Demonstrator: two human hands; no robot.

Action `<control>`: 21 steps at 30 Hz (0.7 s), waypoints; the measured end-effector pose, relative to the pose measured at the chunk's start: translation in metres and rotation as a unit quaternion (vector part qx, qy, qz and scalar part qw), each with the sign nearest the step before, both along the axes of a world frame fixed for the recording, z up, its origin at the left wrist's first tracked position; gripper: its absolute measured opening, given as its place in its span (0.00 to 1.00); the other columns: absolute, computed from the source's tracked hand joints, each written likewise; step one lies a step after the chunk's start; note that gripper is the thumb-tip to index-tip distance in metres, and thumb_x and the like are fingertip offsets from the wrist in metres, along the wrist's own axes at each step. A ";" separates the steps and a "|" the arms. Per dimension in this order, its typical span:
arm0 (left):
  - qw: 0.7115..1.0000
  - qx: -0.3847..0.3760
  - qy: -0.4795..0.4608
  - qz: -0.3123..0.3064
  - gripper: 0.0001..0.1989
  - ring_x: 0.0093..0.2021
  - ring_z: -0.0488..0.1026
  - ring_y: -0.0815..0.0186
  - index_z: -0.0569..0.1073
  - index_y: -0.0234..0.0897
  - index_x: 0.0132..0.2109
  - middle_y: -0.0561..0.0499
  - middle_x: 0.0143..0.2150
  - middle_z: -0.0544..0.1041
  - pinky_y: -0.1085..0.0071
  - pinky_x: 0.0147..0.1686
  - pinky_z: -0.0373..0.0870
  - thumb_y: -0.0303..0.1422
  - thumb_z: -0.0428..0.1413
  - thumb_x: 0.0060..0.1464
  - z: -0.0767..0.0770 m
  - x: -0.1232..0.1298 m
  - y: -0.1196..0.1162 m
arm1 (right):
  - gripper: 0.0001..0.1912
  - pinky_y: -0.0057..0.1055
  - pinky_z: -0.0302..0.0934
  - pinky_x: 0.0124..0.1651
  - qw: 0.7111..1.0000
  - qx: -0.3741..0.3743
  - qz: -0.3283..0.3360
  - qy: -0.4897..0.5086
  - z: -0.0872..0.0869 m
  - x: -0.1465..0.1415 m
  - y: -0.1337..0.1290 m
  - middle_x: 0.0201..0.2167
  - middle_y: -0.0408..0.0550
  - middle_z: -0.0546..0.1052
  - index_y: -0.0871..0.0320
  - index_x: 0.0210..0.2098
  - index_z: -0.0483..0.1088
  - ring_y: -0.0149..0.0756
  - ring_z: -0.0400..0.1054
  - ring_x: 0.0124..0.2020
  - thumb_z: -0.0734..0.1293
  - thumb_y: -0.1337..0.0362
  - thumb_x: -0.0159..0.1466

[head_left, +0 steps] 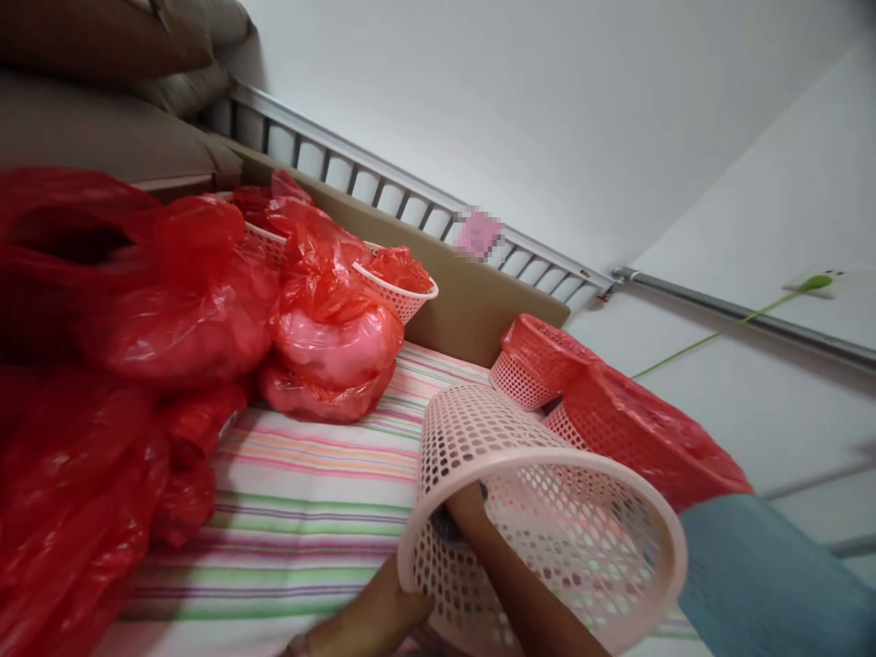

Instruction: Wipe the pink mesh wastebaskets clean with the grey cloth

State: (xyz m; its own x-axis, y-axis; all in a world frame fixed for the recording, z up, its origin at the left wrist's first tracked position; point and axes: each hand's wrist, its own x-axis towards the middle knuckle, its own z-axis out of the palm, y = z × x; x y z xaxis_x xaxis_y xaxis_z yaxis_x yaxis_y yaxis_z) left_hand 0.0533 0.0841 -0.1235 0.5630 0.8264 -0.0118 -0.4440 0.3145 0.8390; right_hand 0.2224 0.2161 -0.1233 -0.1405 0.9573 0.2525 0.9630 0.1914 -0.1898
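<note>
A pale pink perforated plastic basket [616, 465] lies tilted on the striped sheet, its round mouth facing me. My left hand [387, 607] is closed on the near-left rim, with the thumb over the edge. Deep inside the basket, my right hand [466, 506] is against the left inner wall. A dark grey, cloth-like bundle [446, 526] shows beneath that hand, closed on it; its full shape is hidden by the hand and wall.
Red plastic bags [335, 338] crowd the left side, near a white basket [403, 297] lined with red plastic. Beyond my basket are red-bag-lined baskets [524, 379] and a blue-grey surface [773, 566]. A metal bed rail [383, 178] runs along the wall.
</note>
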 end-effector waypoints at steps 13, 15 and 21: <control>0.992 -0.038 0.044 0.110 0.25 0.39 0.77 0.55 0.69 0.29 0.52 0.39 0.44 0.79 0.61 0.34 0.76 0.29 0.58 0.43 -0.022 -0.030 0.067 | 0.14 0.42 0.57 0.56 0.969 0.104 0.196 0.112 0.061 -0.033 -0.094 0.47 0.51 0.73 0.56 0.48 0.68 0.40 0.64 0.52 0.60 0.64 0.63; 0.990 -0.044 0.070 0.111 0.23 0.37 0.78 0.56 0.71 0.27 0.49 0.40 0.41 0.80 0.63 0.33 0.76 0.28 0.58 0.42 -0.022 -0.032 0.070 | 0.13 0.35 0.64 0.47 0.960 0.057 0.253 0.111 0.046 -0.021 -0.144 0.39 0.47 0.75 0.52 0.45 0.68 0.36 0.68 0.44 0.60 0.69 0.63; 0.989 -0.057 0.070 0.121 0.24 0.36 0.78 0.58 0.70 0.27 0.50 0.41 0.40 0.80 0.64 0.32 0.77 0.25 0.56 0.42 -0.025 -0.030 0.068 | 0.32 0.46 0.58 0.55 0.980 0.048 0.191 -0.030 -0.038 0.023 -0.203 0.58 0.52 0.64 0.53 0.55 0.63 0.43 0.58 0.57 0.55 0.81 0.54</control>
State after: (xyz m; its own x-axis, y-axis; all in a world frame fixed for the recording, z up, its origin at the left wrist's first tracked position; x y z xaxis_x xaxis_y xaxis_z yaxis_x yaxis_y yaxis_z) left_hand 0.0229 0.1524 -0.1488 0.3359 0.9253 -0.1759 -0.3996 0.3091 0.8630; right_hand 0.2450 0.0127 -0.1613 -0.5021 0.8035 0.3198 0.8259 0.5552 -0.0982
